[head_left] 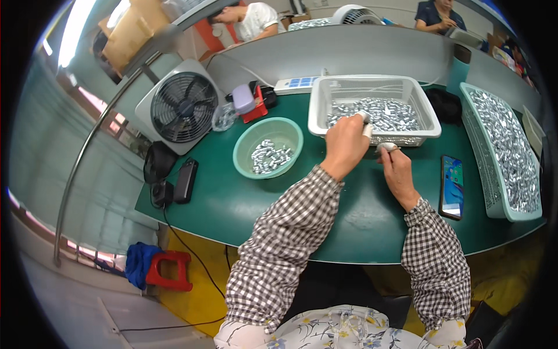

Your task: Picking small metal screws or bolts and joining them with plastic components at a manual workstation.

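A white plastic basket (432,129) holds many small silver metal pieces (383,110). My left hand (347,142) is over its front rim, fingers curled together, with white covers on some fingertips. What they pinch, if anything, is too small to tell. Just in front of the basket, my right hand (399,173) is closed too, thumb against white-covered fingers; its contents are hidden. Left of my left hand stands a round pale green bowl (243,142) with a smaller pile of the same silver pieces (271,157). Checked sleeves cover both forearms.
A smartphone (452,187) lies right of my right hand. Beyond it stands a long green basket (487,168) full of silver pieces. A fan (185,107), a power bank (186,180) and a red box (256,107) stand left. Behind the grey partition (279,51), two people sit.
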A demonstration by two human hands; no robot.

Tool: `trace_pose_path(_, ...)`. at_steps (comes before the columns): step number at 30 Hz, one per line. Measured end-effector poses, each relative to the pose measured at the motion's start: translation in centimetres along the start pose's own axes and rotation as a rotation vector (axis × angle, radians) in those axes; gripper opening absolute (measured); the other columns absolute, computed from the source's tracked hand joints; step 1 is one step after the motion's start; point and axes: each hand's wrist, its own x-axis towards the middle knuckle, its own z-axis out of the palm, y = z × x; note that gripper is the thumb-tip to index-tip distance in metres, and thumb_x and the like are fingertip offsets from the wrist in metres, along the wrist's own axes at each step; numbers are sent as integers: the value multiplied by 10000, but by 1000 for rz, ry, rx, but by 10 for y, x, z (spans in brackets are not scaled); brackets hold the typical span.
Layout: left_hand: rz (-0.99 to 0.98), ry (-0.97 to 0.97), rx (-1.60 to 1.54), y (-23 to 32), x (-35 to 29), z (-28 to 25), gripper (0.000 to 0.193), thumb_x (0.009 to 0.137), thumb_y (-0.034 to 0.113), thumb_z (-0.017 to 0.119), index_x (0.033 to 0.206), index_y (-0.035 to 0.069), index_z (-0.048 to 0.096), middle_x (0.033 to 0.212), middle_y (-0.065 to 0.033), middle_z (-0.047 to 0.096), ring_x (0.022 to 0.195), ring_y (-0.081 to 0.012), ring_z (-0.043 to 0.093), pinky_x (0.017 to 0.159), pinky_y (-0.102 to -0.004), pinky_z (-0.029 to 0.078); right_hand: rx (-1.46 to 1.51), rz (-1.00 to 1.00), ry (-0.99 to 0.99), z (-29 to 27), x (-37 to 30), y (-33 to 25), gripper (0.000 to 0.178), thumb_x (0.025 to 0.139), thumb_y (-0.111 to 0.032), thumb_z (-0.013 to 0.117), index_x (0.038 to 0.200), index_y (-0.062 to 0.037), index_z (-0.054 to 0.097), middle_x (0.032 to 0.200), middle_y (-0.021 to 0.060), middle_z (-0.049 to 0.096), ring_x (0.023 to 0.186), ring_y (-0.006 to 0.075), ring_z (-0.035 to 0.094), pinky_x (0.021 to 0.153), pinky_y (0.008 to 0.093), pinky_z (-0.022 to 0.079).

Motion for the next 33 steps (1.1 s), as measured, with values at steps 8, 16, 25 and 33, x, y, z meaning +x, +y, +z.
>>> trace_pose_path(8,107,90,169,-35,8,-2,220,777,158,600,946,17,601,841,-189,582,862,-347,541,771,-425,431,-2,53,-38,-1,0,-6,105,872,-48,510,861,36,572,699,127,587,584,220,591,527,304,453)
trace_pose_path(16,-189,-436,381,-154,-4,-91,220,771,164,611,928,11,634,868,-191,638,829,-335,605,742,-398,471,34,-10,-54,1,-1,-2,73,864,-37,512,847,19,556,697,123,566,592,224,579,530,318,444)
trace_pose_path(25,-412,-543,384,-171,-19,-69,270,743,223,658,935,34,645,924,-186,634,893,-339,597,782,-421,463,4,-4,-85,1,-3,-2,62,861,-34,516,862,17,552,712,121,570,587,224,577,528,318,443)
trace_pose_path(33,-331,-608,523,-173,-20,-62,266,743,195,640,938,16,616,945,-205,618,888,-354,590,772,-428,461,-19,-21,-109,1,-5,-4,94,876,-30,505,882,38,569,737,108,603,612,186,600,539,273,462)
